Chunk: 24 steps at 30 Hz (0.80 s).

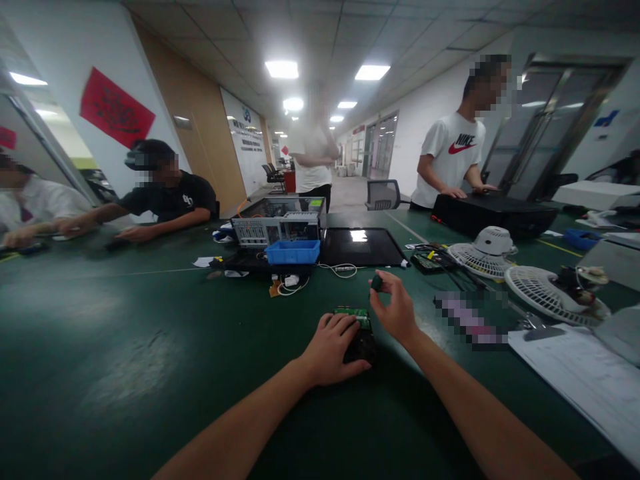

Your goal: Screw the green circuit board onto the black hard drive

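"While the left hand lies on the circuit board, how is its grip?"
"Fingers spread over the top, thumb apart; if it clasps firmly, I cannot tell."
"And the right hand?"
"Its grip is pinched closed on a small dark piece (which kind, I cannot say), near the board."
"Where is this board?"
"On the tabletop, well apart from the far edge, nearer than the blue tray."
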{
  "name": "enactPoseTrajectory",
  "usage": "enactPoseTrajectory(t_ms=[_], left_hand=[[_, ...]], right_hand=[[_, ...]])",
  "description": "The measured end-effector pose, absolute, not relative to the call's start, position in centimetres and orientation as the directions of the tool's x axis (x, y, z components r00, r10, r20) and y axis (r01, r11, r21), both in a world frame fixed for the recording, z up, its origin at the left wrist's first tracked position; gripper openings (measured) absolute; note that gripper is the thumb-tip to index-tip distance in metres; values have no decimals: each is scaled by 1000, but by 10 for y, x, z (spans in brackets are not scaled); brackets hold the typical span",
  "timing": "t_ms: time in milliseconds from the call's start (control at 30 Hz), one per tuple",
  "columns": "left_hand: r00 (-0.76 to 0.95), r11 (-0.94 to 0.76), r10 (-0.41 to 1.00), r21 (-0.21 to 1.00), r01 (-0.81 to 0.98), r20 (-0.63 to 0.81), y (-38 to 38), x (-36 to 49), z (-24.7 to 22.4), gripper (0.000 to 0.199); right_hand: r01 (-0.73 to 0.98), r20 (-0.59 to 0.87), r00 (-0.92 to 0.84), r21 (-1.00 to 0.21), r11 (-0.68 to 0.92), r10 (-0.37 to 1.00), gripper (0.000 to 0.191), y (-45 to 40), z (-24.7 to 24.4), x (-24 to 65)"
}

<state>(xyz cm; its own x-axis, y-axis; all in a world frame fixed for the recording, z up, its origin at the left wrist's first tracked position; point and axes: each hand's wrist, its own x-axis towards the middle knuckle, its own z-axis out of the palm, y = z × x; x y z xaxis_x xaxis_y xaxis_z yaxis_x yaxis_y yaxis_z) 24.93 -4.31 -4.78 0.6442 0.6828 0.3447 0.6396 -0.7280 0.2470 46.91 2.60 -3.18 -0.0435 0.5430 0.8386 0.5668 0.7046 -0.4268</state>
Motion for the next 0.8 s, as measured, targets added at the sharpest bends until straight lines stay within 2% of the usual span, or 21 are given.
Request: enactPoseTrajectory(t_ms=[267,500,800], left_hand=[[665,-747,663,244,619,345,-38,246,-45,85],[696,-764,644,226,604,317,-28,241,-46,89],[710,-776,631,233,586,314,-23,238,-46,86]], right_hand=[[633,847,-61,-376,676,528,39,23,-27,472],[589,803,-21,-472,656,596,42,27,-29,473],[594,796,-68,-452,665,602,42,29,-28,476]])
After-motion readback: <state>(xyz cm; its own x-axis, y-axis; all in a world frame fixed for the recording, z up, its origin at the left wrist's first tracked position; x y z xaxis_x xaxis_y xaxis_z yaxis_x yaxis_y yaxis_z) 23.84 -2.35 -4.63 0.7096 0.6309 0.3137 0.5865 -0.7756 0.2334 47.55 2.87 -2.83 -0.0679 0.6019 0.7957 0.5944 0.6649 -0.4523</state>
